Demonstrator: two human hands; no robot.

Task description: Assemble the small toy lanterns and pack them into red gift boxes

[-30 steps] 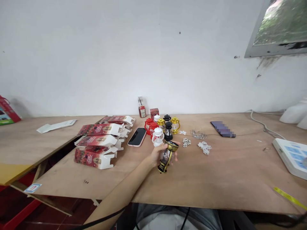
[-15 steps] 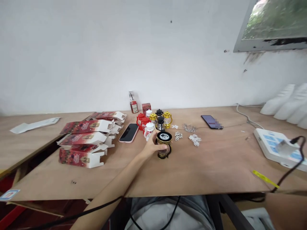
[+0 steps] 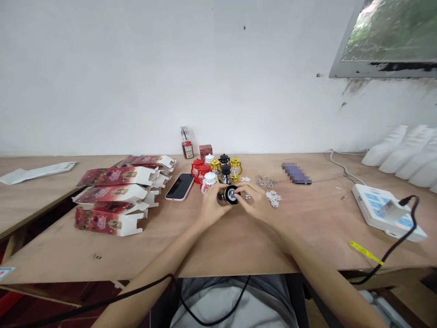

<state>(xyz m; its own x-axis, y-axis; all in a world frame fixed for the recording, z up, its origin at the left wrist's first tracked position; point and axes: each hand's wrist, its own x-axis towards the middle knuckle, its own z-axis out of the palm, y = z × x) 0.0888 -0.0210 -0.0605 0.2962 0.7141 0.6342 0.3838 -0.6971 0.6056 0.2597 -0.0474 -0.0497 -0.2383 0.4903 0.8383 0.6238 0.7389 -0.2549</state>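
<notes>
My left hand (image 3: 212, 203) is wrapped round a small black-and-gold lantern (image 3: 221, 197), tilted so its round base faces me. The base is a black ring with a pale centre and a small dark fitting. My right hand (image 3: 254, 200) has its fingers pinched together at that base; whatever lies between the fingertips is too small to make out. Just beyond the hands stand several little lanterns: red lanterns (image 3: 204, 173), white lanterns (image 3: 209, 180), gold lanterns (image 3: 235, 169) and black lanterns (image 3: 226, 174). Small round silvery cells (image 3: 247, 197) lie partly hidden behind my right hand.
Flattened red boxes (image 3: 116, 176) lie left of a phone (image 3: 180, 187). White plastic bits (image 3: 273, 198) and metal wire loops (image 3: 266, 181) are on the right, before another phone (image 3: 296, 174). A power strip (image 3: 385, 212) with a cable and yellow tag (image 3: 366, 252) sits far right.
The lantern has been tipped from upside-down on the table so its base faces me. My right hand has come in from the right to the base.
</notes>
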